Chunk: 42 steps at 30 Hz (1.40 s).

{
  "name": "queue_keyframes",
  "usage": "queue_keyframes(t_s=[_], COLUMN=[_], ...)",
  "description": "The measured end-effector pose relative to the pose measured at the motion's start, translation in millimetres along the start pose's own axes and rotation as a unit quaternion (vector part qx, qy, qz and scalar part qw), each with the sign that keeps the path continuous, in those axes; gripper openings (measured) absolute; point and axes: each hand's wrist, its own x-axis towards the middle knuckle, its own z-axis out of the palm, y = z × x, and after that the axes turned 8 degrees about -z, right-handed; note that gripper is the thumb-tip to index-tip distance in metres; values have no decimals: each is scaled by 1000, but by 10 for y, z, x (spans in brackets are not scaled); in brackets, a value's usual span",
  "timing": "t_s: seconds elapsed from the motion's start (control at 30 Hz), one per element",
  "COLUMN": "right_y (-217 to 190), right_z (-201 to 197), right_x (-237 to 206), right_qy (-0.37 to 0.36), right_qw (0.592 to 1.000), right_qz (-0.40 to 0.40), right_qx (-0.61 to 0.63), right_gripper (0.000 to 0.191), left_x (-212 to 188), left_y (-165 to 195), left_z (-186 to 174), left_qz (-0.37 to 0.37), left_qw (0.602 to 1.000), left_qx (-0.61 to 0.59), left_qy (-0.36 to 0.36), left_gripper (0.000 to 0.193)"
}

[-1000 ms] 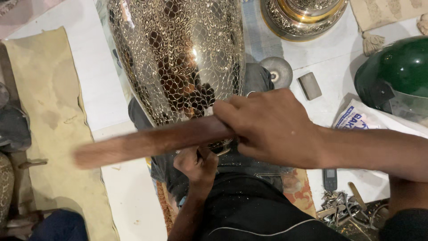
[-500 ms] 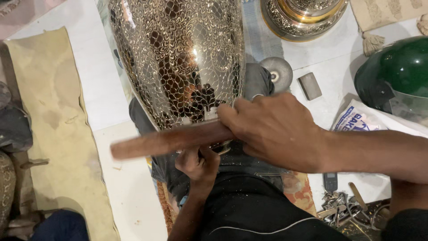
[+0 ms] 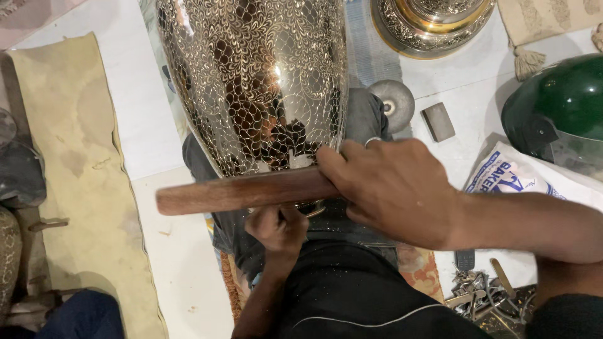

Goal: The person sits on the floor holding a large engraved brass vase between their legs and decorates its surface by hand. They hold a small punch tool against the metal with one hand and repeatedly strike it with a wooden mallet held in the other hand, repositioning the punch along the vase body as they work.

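Observation:
A large shiny metal vase [image 3: 251, 81] with fine engraved leaf patterns lies across my lap, its narrow end toward me. My right hand [image 3: 392, 188] grips a brown wooden stick [image 3: 242, 191] that lies crosswise over the vase's narrow end, pointing left. My left hand [image 3: 279, 229] sits just below the stick, fingers closed on something small at the vase's end; what it holds is hidden by the stick.
A second engraved brass vessel [image 3: 433, 22] stands at the top. A round grey disc [image 3: 392, 100] and a small grey block [image 3: 438, 121] lie right of the vase. A green helmet [image 3: 559, 110], a printed bag [image 3: 509, 176], small metal tools [image 3: 480, 292] and a tan cloth [image 3: 75, 169] surround me.
The wooden stick has swung rightward and closer to the vase across the frames; my right hand has shifted slightly right with it. My left hand stays in place.

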Motion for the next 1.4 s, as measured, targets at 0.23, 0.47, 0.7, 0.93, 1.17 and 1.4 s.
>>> queue_keyframes(t_s=[0.23, 0.47, 0.7, 0.93, 1.17, 1.4], right_y=[235, 276, 360, 388, 393, 421], right_z=[885, 2015, 2040, 1686, 1104, 521], right_x=[-113, -445, -671, -597, -471, -366], right_qy=[196, 279, 339, 327, 272, 244], right_qw=[898, 775, 857, 890, 919, 945], right_qz=[124, 250, 182, 203, 145, 79], right_qx=[373, 509, 343, 245, 247, 204], right_gripper=[32, 28, 26, 28, 39, 45], left_x=[295, 373, 360, 312, 262, 228], left_y=[254, 309, 343, 281, 294, 252], left_z=[-275, -100, -125, -120, -155, -50], left_qz=[-217, -118, -17, 23, 46, 50], left_qw=[919, 939, 979, 983, 984, 993], left_qx=[-326, -256, -75, -33, 22, 27], left_qy=[-41, -195, -189, -177, -171, -103], left_gripper=[20, 34, 51, 62, 63, 54])
